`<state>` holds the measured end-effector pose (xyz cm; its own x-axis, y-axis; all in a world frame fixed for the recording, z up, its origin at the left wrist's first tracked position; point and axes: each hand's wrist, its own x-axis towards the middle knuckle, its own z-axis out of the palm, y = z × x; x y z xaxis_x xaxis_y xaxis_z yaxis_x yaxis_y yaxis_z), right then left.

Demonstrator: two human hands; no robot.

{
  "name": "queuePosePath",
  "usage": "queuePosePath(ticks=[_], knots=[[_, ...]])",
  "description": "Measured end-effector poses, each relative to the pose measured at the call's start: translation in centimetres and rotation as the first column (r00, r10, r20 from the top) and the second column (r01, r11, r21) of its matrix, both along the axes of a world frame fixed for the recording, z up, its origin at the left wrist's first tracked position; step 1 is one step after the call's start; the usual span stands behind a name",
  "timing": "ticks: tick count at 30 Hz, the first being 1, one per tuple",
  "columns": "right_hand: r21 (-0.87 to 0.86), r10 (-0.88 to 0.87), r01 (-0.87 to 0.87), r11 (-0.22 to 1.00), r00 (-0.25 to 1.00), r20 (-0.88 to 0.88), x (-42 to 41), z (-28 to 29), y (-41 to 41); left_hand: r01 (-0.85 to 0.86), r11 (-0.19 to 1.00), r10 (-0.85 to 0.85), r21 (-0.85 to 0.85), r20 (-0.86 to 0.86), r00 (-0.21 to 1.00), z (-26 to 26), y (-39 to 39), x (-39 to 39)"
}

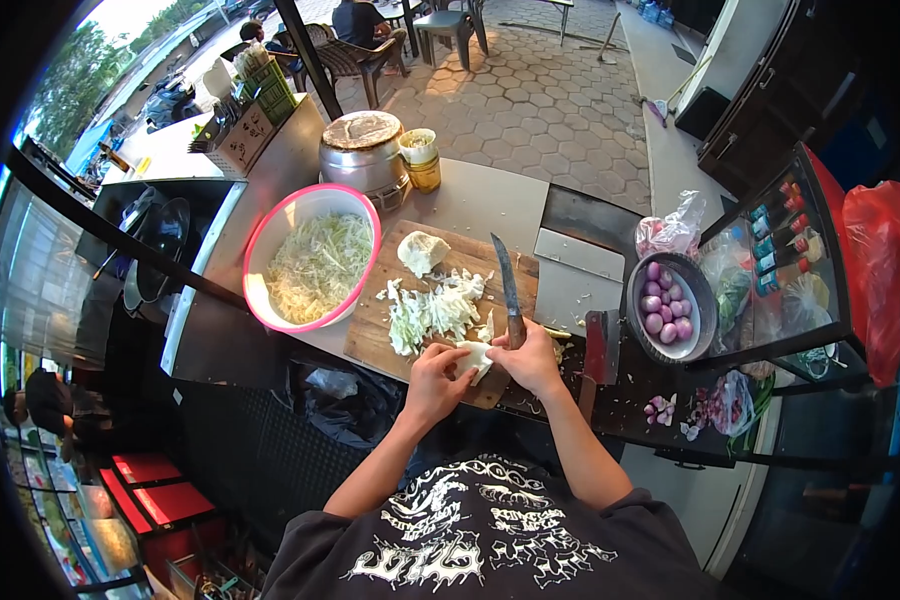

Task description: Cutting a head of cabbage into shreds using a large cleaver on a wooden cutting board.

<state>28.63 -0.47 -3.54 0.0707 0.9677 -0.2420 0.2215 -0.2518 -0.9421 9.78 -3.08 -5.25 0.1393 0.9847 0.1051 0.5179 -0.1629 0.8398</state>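
Both hands meet over the near edge of a wooden cutting board [379, 315]. My left hand [436, 379] grips a pale piece of cabbage [474, 361] between thumb and fingers. In my right hand [529, 358] is a kitchen knife [508, 277], its dark blade pointing away from me; the fingertips of that hand also touch the cabbage piece. Beyond the hands lies a heap of chopped cabbage [435, 309]. A larger chunk of cabbage [422, 253] rests at the far side of the board.
Left of the board stands a pink-rimmed basin [249, 281] of shredded vegetables. Behind it are a metal pot [360, 154] and a plastic cup [421, 169]. Rightward lie a cleaver [601, 349], a bowl [637, 337] of peeled shallots [667, 304] and a glass display case [776, 255].
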Motion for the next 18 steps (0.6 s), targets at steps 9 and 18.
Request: queuePosePath(ticks=[9, 18], knots=[[0.003, -0.144, 0.149, 0.989, 0.965, -0.218, -1.5, -4.3, 0.0, -0.008, 0.999, 0.013, -0.04, 0.109, 0.994, 0.1, 0.4, 0.0], [-0.04, 0.28, -0.28, 0.959, 0.96, -0.025, -0.6, 1.3, 2.4, 0.135, 0.962, -0.102, 0.237, -0.147, 0.984, 2.1, 1.6, -0.9]])
